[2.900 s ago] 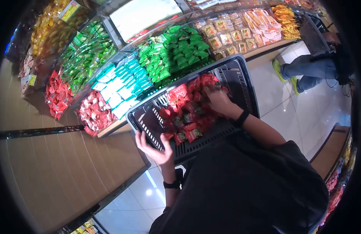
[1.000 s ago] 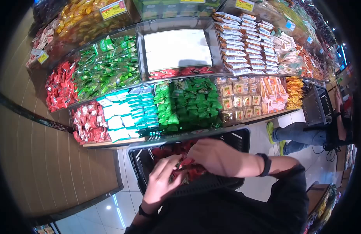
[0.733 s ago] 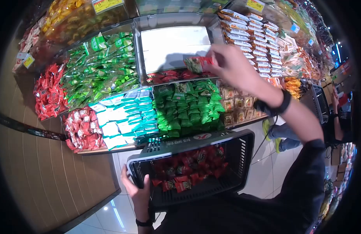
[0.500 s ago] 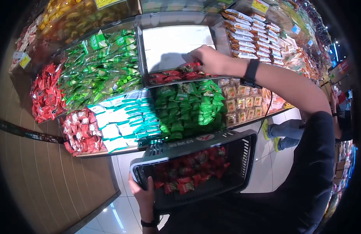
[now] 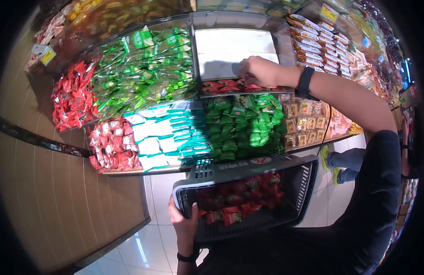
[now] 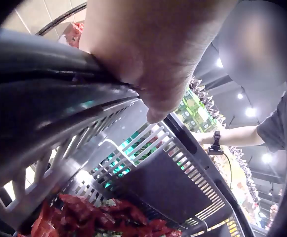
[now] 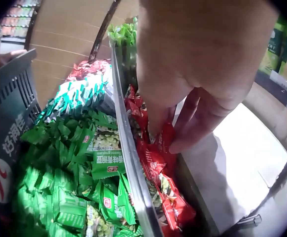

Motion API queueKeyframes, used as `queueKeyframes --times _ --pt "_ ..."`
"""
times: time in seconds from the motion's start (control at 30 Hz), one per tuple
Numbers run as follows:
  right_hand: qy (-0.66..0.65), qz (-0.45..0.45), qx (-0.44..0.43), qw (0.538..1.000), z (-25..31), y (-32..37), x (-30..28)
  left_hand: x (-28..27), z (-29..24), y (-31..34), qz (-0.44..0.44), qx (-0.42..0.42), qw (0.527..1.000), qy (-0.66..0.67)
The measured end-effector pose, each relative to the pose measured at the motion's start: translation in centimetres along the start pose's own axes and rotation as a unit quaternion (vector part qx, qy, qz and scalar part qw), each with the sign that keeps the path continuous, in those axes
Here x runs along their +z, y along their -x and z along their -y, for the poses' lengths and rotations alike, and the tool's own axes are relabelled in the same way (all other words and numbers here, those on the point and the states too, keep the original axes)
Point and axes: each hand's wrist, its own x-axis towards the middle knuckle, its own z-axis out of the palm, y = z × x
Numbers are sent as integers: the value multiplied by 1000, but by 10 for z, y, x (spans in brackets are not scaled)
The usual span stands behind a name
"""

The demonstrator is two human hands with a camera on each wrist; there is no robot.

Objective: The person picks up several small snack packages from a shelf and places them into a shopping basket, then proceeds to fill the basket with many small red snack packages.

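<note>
My left hand [image 5: 183,223] grips the left end of a dark grey shopping basket [image 5: 248,170], thumb over the rim. Red snack packets [image 5: 232,215] lie heaped inside it; the left wrist view shows them at the bottom. At the display, my right hand [image 5: 266,73] reaches down into a clear-walled bin with a white base [image 5: 235,46]. In the right wrist view, its thumb and fingers pinch a red snack packet [image 7: 159,150] in the row along the bin's front wall. More red packets [image 5: 214,86] lie in that row, partly hidden by the hand.
Green packets [image 5: 239,123] fill the compartment in front of the bin, with teal-and-white packets [image 5: 170,137] to their left. Long green bags [image 5: 148,68] stand left of the bin, white-wrapped bars [image 5: 308,43] right. Another person's legs [image 5: 347,160] show at right.
My right hand has left the basket with a red packet and moved up to the front row of the bin. My left hand has come back to the basket's left rim.
</note>
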Motion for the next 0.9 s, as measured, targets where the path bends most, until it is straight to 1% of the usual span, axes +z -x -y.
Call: queueKeyframes --times 0.03,0.1,0.13,0.17,0.23,0.27,0.33,0.37,0.43,0.47,0.5,0.57,0.6,0.63,0.7,0.73,0.77,0.83,0.87,0.9 --pt "-3 0 -6 1000 -7 -1 4 -1 -2 1 2 1 1000 11" --pt "22 37 22 999 -16 -3 13 0 2 1 -7 8 1000 3" --pt "30 16 12 999 -14 -1 14 0 3 2 -3 12 1000 9" --pt "29 15 4 999 -11 -2 16 0 3 1 1 18 1000 17" --pt "44 3 33 998 -7 -2 15 0 -2 -1 -11 11 1000 18" --pt "34 -1 37 999 -9 -2 16 -1 -4 -2 -11 24 999 22" --pt "55 -40 9 998 -10 -3 19 0 -1 -1 -19 34 999 24" --pt "52 -52 -11 997 -10 -3 18 0 0 1 -31 18 999 19" --pt "35 -48 -8 998 -10 -2 19 -1 0 -3 -7 21 999 49" --pt "31 -34 7 999 -9 -2 16 -2 -1 -3 -8 15 999 47" --pt "-1 -22 44 999 -13 -1 19 -4 -1 1 -5 13 999 45" --pt "41 -2 35 999 -2 2 7 -1 0 -2 1 -13 999 49" --pt "8 -16 50 999 4 9 -1 -1 1 0 14 -44 997 66" --pt "26 -71 6 997 21 15 -16 0 2 0 12 -34 996 79" --pt "52 -153 31 986 71 38 -47 1 5 1 2 -7 997 81" --pt "-9 -147 103 984 109 55 -63 2 9 2 0 2 998 61" --pt "-74 -141 174 972 148 78 -72 5 9 4 -16 17 999 41" --pt "-183 -141 170 958 205 131 -59 3 5 5 -7 0 999 48" --pt "-258 -137 181 939 233 158 -36 4 2 6 -19 11 1000 22" --pt "-321 -141 181 919 253 180 -12 2 1 3 -4 9 998 55"
